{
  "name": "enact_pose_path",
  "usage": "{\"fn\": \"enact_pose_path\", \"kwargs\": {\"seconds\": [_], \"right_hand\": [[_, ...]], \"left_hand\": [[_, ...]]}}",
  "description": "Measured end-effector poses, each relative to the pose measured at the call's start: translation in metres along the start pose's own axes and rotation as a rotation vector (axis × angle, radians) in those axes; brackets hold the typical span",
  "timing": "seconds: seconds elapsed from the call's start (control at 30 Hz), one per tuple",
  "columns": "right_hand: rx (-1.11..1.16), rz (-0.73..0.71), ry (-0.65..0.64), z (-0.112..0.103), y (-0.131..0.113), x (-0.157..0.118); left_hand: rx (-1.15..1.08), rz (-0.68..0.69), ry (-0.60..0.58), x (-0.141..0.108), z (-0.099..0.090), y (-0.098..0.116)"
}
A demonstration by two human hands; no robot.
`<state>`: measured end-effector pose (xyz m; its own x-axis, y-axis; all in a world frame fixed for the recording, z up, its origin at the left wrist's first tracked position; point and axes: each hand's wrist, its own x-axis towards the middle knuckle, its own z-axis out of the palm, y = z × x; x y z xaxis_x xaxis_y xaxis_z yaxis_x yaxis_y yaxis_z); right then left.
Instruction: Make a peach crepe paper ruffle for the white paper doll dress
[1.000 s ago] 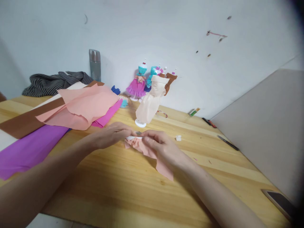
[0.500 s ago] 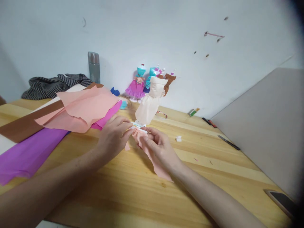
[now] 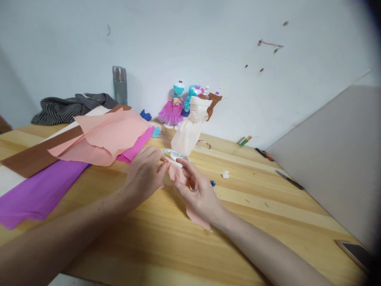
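My left hand (image 3: 145, 169) pinches the gathered top end of a pink crepe paper strip (image 3: 176, 173) between thumb and fingertips. A white roll of tape (image 3: 171, 151) sits tilted just beyond the fingertips, its ring opening facing me. My right hand (image 3: 199, 188) is curled loosely around the strip, its index fingertip at the near rim of the tape roll and its thumb a little apart. The strip's lower end hangs out below the right palm. Part of it is hidden by the right fingers.
Sheets of pink paper (image 3: 113, 131), purple paper (image 3: 50, 194) and brown paper (image 3: 38, 155) lie at left. A cream paper dress (image 3: 187, 133) and several dressed figures (image 3: 172, 107) stand by the wall. A flask (image 3: 120, 85), a craft knife (image 3: 288, 179) and a phone (image 3: 353, 254) are around.
The tape roll has tipped from edge-on to showing its ring opening. My right thumb and fingers have spread slightly. A small blue object now shows beside my right hand.
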<state>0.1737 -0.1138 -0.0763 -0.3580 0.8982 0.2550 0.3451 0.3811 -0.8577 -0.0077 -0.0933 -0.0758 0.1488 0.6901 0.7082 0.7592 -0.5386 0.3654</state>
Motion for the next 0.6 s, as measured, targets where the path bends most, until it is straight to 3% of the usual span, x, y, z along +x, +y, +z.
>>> {"fn": "enact_pose_path", "kwargs": {"seconds": [0.3,0.6], "right_hand": [[-0.206,-0.11,-0.002,0.0,0.002,0.0],[-0.168,-0.072,-0.021,0.0,0.002,0.003]], "left_hand": [[-0.214,-0.296,-0.146,0.011,-0.004,0.002],[-0.211,-0.297,-0.207,0.01,-0.004,0.002]]}}
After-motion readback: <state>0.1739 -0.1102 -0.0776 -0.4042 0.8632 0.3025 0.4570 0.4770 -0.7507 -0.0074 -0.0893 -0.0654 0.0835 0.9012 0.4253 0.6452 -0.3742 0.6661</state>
